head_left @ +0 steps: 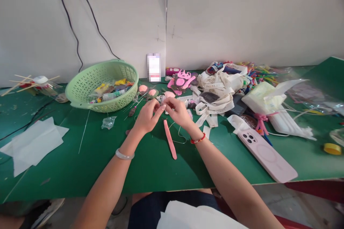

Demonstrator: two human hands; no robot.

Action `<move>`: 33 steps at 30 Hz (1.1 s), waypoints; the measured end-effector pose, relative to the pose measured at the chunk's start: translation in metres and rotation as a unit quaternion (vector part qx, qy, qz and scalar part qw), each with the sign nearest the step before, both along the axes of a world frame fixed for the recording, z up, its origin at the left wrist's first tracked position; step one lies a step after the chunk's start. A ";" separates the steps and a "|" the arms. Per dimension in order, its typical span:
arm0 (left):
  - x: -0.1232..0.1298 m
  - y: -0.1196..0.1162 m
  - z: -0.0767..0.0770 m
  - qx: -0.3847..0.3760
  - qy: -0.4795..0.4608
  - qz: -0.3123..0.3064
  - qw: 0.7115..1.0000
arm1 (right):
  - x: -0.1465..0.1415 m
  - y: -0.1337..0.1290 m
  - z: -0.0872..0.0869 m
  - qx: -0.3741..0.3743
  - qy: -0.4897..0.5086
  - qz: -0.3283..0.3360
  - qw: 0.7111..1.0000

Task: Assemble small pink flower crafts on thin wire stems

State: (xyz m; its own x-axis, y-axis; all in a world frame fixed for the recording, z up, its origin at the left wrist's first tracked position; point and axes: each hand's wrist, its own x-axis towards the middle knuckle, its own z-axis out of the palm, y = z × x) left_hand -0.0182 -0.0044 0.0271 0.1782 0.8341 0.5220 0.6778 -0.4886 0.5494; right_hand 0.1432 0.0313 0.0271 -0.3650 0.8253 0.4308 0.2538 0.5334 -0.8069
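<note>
My left hand (pixel 148 116) and my right hand (pixel 177 112) meet above the green table, thumbs and fingertips pinched close together. What they pinch is too small and covered to make out. Just below the fingertips lies a flat pink strip (pixel 170 140) with rounded ends. A thin pale thread (pixel 180 141) curls on the table beside it, under my right hand. Beyond the hands are round pink-and-grey pieces (pixel 153 93) and a pink cut-out figure (pixel 182 81).
A green basket (pixel 80 78) with small packets stands left of the hands. White labelled ribbons (pixel 215 103) are heaped on the right, near tissues (pixel 264 96) and a pink phone (pixel 266 154). White paper sheets (pixel 34 143) lie far left. A lit phone (pixel 154 67) leans on the white partition (pixel 242 21).
</note>
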 end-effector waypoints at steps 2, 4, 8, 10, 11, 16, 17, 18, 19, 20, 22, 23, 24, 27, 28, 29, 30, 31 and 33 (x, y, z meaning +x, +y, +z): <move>0.004 0.000 -0.003 -0.035 -0.031 -0.019 0.999 | -0.003 -0.004 0.001 0.022 -0.006 0.027 0.999; 0.008 0.000 -0.006 -0.056 -0.071 -0.028 0.995 | -0.005 -0.007 0.002 0.026 -0.006 0.045 0.999; 0.010 0.003 -0.010 -0.069 -0.131 -0.037 0.988 | -0.005 -0.010 0.004 -0.025 0.028 0.077 0.996; 0.007 0.005 -0.010 -0.053 -0.113 -0.032 0.992 | -0.005 -0.009 0.004 -0.034 0.026 0.076 0.996; 0.005 0.005 -0.010 -0.042 -0.088 -0.028 0.995 | -0.005 -0.009 0.004 -0.025 0.016 0.065 0.997; -0.004 0.007 -0.005 -0.008 0.048 -0.017 0.999 | -0.007 -0.005 0.000 0.060 -0.040 0.006 0.997; -0.004 0.007 -0.004 -0.005 0.058 -0.016 0.998 | -0.007 -0.005 -0.001 0.063 -0.045 0.003 0.997; -0.005 0.007 -0.003 -0.001 0.064 -0.015 0.998 | -0.007 -0.005 -0.001 0.064 -0.050 0.001 0.997; -0.005 0.007 -0.002 0.003 0.068 -0.013 0.998 | -0.007 -0.005 -0.001 0.065 -0.055 -0.001 0.996; -0.005 0.008 -0.001 0.008 0.071 -0.012 0.997 | -0.006 -0.004 0.000 0.069 -0.061 -0.001 0.996; -0.006 0.008 0.000 0.017 0.075 -0.002 0.997 | -0.004 -0.003 0.001 0.081 -0.074 -0.010 0.994; -0.006 0.008 0.000 0.021 0.076 0.002 0.997 | -0.002 -0.002 0.002 0.088 -0.080 -0.020 0.993; -0.006 0.008 0.000 0.024 0.076 0.007 0.997 | 0.000 -0.001 0.003 0.095 -0.085 -0.033 0.991; -0.006 0.008 0.000 0.017 0.063 0.005 0.998 | 0.005 0.002 0.003 0.112 -0.085 -0.076 0.987; -0.006 0.007 -0.001 0.009 0.053 0.002 0.999 | 0.006 0.002 0.002 0.118 -0.084 -0.087 0.986; -0.005 0.007 -0.001 0.000 0.041 0.002 0.999 | 0.006 0.002 0.001 0.125 -0.085 -0.097 0.984; -0.005 0.006 -0.001 -0.010 0.029 0.004 1.000 | 0.005 0.001 0.000 0.132 -0.091 -0.105 0.982; -0.005 0.006 -0.001 -0.017 0.020 0.006 1.000 | 0.004 0.000 -0.002 0.139 -0.099 -0.106 0.980; -0.004 0.005 -0.001 -0.021 0.018 0.013 1.000 | 0.001 -0.003 -0.005 0.157 -0.126 -0.088 0.976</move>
State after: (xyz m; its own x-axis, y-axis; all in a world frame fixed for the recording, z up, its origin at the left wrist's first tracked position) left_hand -0.0226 0.0005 0.0259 0.1740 0.8602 0.4794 0.7098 -0.4470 0.5444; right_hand 0.1441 0.0284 0.0226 -0.3558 0.7263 0.5881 0.5326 0.6747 -0.5110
